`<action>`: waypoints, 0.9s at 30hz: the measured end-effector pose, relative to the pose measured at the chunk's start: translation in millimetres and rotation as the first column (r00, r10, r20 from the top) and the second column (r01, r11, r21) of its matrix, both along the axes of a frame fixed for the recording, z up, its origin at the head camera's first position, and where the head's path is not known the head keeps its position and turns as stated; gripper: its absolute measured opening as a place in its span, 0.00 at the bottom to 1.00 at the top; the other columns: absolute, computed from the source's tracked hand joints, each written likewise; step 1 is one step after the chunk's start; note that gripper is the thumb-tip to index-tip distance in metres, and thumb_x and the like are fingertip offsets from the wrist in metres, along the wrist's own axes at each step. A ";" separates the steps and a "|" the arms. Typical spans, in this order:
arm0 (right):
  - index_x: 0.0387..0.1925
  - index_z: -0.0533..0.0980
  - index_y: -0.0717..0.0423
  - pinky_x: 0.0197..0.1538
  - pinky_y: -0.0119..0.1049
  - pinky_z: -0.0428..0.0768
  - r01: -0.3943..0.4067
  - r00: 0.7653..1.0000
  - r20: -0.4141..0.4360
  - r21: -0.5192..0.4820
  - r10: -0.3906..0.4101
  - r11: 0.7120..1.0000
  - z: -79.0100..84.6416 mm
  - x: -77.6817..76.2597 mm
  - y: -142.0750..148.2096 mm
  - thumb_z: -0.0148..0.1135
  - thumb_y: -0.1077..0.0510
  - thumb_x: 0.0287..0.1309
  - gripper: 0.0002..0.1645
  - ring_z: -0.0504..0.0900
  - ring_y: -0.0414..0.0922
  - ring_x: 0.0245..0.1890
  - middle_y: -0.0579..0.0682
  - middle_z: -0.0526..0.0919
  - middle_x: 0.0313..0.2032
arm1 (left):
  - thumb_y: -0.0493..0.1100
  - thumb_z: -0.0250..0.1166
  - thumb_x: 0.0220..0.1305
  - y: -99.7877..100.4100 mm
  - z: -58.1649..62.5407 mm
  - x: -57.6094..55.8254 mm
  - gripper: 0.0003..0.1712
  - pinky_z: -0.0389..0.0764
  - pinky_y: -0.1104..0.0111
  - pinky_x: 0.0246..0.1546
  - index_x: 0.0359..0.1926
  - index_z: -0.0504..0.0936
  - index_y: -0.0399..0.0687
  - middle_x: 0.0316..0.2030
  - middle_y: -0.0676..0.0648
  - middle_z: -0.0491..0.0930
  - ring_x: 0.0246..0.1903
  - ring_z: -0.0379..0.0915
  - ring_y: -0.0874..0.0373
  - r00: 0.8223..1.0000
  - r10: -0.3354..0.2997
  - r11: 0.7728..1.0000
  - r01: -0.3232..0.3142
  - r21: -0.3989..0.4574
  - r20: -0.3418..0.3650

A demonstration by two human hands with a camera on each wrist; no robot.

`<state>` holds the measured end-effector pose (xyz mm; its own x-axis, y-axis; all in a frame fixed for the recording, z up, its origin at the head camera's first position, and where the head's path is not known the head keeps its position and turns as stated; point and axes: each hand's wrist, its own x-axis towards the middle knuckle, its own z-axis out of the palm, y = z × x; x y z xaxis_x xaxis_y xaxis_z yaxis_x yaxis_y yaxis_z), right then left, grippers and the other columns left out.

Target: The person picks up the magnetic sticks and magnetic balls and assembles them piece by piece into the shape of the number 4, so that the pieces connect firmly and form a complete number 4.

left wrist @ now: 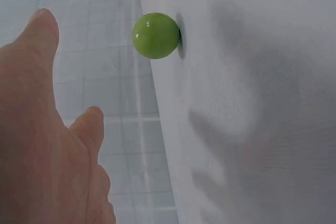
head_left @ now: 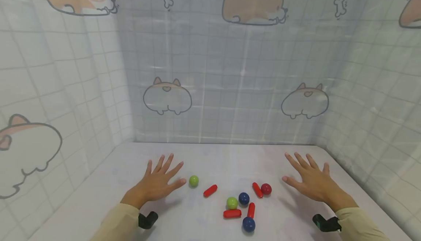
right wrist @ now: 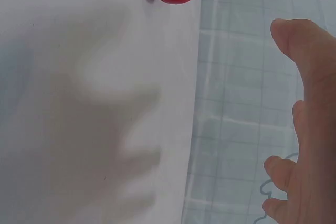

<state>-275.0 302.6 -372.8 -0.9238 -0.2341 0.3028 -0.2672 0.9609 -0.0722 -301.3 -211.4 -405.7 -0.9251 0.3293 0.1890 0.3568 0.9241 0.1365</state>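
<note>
My left hand (head_left: 157, 184) hovers above the left side of the white table, fingers spread and holding nothing. Just right of its thumb sits a green ball (head_left: 193, 181), which the left wrist view also shows resting on the tabletop. Over the right side, my right hand (head_left: 314, 182) is likewise spread and free of any object. The red ball (head_left: 266, 188) lies to the left of that hand, touching a red rod with rounded ends (head_left: 257, 190). Both hands cast shadows on the surface. Another red rod (head_left: 210, 190) lies beyond the left thumb.
Nearer the front, between the hands, a second green ball (head_left: 231, 203), two blue balls (head_left: 243, 198) and two more red rods (head_left: 232, 214) cluster together. Curtains (head_left: 210, 69) with a grid and dog drawings enclose the white table (head_left: 184, 221) at the back and both sides.
</note>
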 end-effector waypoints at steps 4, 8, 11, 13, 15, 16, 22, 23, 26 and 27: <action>0.76 0.50 0.39 0.51 0.82 0.32 -0.005 1.000 0.003 -0.001 0.005 1.000 -1.0 0.1 -2.4 0.49 0.23 0.57 0.52 0.50 0.73 0.67 0.64 0.57 0.70 | 0.82 0.35 0.59 -0.4 -0.6 2.1 0.48 0.25 0.36 0.62 0.74 0.56 0.67 0.76 0.46 0.39 0.73 0.29 0.39 1.000 0.008 1.000 -0.008 -0.012 0.004; 0.75 0.52 0.40 0.51 0.82 0.33 -0.012 1.000 -0.003 0.005 0.012 1.000 -2.6 0.1 -5.7 0.50 0.24 0.57 0.51 0.50 0.73 0.67 0.63 0.58 0.70 | 0.82 0.36 0.59 -0.6 0.3 4.6 0.48 0.25 0.36 0.62 0.74 0.56 0.67 0.76 0.46 0.39 0.73 0.29 0.40 1.000 0.010 1.000 -0.010 -0.010 0.009; 0.75 0.53 0.39 0.52 0.82 0.33 -0.016 1.000 -0.004 0.010 0.016 1.000 -4.0 -0.7 -8.6 0.50 0.23 0.57 0.51 0.51 0.73 0.67 0.63 0.58 0.70 | 0.81 0.38 0.60 0.3 2.7 8.0 0.47 0.22 0.36 0.61 0.74 0.56 0.66 0.76 0.44 0.39 0.73 0.29 0.39 1.000 0.007 1.000 -0.007 0.011 0.015; 0.75 0.53 0.38 0.52 0.82 0.34 -0.021 1.000 -0.005 0.005 0.021 1.000 -4.8 -1.0 -10.6 0.50 0.23 0.57 0.50 0.51 0.72 0.67 0.63 0.58 0.70 | 0.80 0.38 0.61 1.6 4.3 11.2 0.47 0.20 0.37 0.61 0.75 0.56 0.65 0.76 0.44 0.38 0.73 0.28 0.38 1.000 0.007 1.000 -0.007 0.023 0.018; 0.75 0.53 0.38 0.52 0.82 0.34 -0.025 1.000 -0.005 -0.002 0.025 1.000 -5.4 -1.1 -12.8 0.50 0.24 0.57 0.50 0.51 0.72 0.67 0.62 0.58 0.70 | 0.79 0.39 0.61 3.3 5.8 14.6 0.47 0.19 0.37 0.61 0.74 0.56 0.63 0.76 0.43 0.38 0.73 0.28 0.37 1.000 0.002 0.999 -0.003 0.037 0.018; 0.75 0.53 0.37 0.52 0.82 0.34 -0.026 1.000 -0.005 -0.003 0.026 1.000 -5.6 -1.1 -13.8 0.50 0.24 0.57 0.50 0.51 0.72 0.67 0.62 0.58 0.70 | 0.79 0.39 0.61 4.4 6.4 16.2 0.47 0.19 0.38 0.61 0.74 0.56 0.63 0.76 0.43 0.38 0.73 0.28 0.38 1.000 0.004 0.999 -0.005 0.037 0.016; 0.74 0.56 0.38 0.52 0.82 0.34 -0.032 0.999 -0.001 -0.007 0.032 0.999 -7.7 0.0 -23.7 0.49 0.23 0.56 0.49 0.51 0.72 0.68 0.62 0.59 0.70 | 0.76 0.43 0.64 10.3 11.0 26.4 0.45 0.18 0.38 0.60 0.74 0.59 0.58 0.75 0.40 0.40 0.72 0.31 0.35 1.000 -0.008 0.997 0.006 0.071 0.026; 0.74 0.56 0.38 0.52 0.81 0.34 -0.030 1.000 0.001 -0.007 0.030 1.000 -8.0 0.5 -26.1 0.49 0.22 0.56 0.50 0.51 0.72 0.68 0.62 0.59 0.70 | 0.76 0.43 0.64 11.3 11.4 27.7 0.45 0.18 0.38 0.60 0.74 0.59 0.59 0.75 0.41 0.40 0.72 0.30 0.35 1.000 -0.005 0.998 0.003 0.069 0.029; 0.74 0.56 0.39 0.53 0.81 0.34 -0.024 1.000 0.006 -0.007 0.024 1.000 -8.3 2.3 -33.0 0.49 0.22 0.55 0.50 0.51 0.72 0.68 0.62 0.60 0.70 | 0.76 0.43 0.63 15.0 11.8 29.7 0.45 0.17 0.39 0.61 0.74 0.59 0.59 0.75 0.42 0.39 0.72 0.30 0.36 0.999 -0.001 0.998 -0.002 0.067 0.035; 0.74 0.57 0.39 0.53 0.81 0.34 -0.021 1.000 0.011 -0.009 0.021 1.000 -8.0 3.1 -34.8 0.49 0.22 0.55 0.50 0.51 0.72 0.68 0.62 0.60 0.70 | 0.76 0.44 0.63 16.4 11.9 30.6 0.45 0.17 0.39 0.61 0.74 0.60 0.59 0.75 0.42 0.39 0.72 0.29 0.36 0.999 -0.004 0.998 0.001 0.069 0.037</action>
<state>-271.9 267.8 -380.9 -0.9219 -0.2513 0.2949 -0.2869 0.9543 -0.0836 -270.7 -195.0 -393.8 -0.9311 0.3192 0.1767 0.3528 0.9110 0.2134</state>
